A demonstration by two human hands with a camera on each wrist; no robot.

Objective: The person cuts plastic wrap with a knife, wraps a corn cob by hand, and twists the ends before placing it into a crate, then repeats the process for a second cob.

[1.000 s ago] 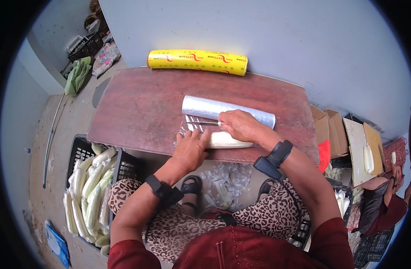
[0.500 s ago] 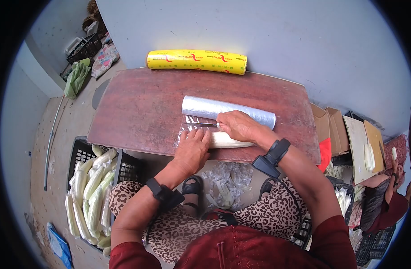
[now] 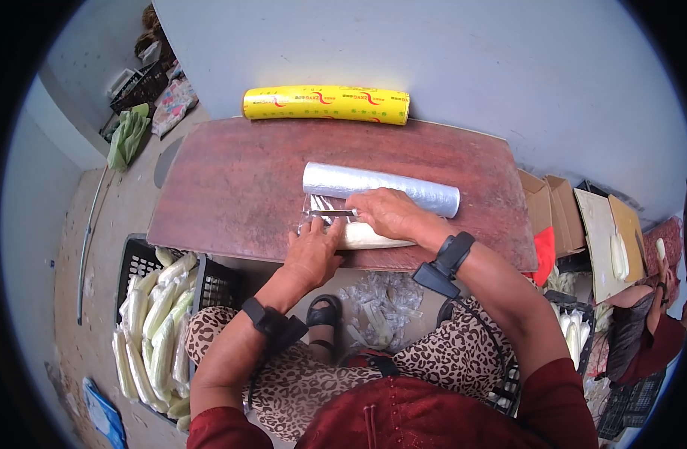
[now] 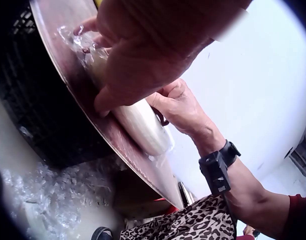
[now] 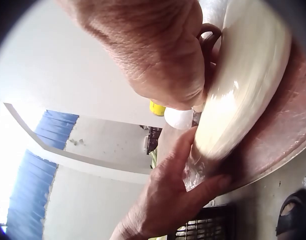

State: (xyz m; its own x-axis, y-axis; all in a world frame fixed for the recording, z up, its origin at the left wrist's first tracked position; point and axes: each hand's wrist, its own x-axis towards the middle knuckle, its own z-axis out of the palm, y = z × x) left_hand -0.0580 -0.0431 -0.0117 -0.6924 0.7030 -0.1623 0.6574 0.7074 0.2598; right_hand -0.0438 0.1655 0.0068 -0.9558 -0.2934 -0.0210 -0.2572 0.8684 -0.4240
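Observation:
In the head view, my right hand [image 3: 388, 212] grips scissors [image 3: 333, 213] over the near side of the clear film roll [image 3: 381, 187]. Their blade points left across a stretch of film [image 3: 322, 202], and the dark handle loop [image 5: 210, 33] shows below my fist in the right wrist view. A long pale vegetable [image 3: 369, 236] lies along the near side of that film, its surface glossy in the right wrist view. Over its left end, my left hand [image 3: 310, 256] presses with fingers spread, thumb on the near side. Crinkled film [image 4: 83, 45] bunches at those fingertips.
A yellow printed roll [image 3: 326, 104] lies at the back of the brown table [image 3: 223, 187], against the wall. At lower left, a black crate [image 3: 208, 280] holds several film-wrapped vegetables [image 3: 160, 329]. Crumpled film [image 3: 384, 307] covers the floor between my feet. Another person [image 3: 643, 329] sits at right.
My right hand and the scissors have shifted left and slightly nearer over the film. My left hand has slid a little left along the vegetable's end.

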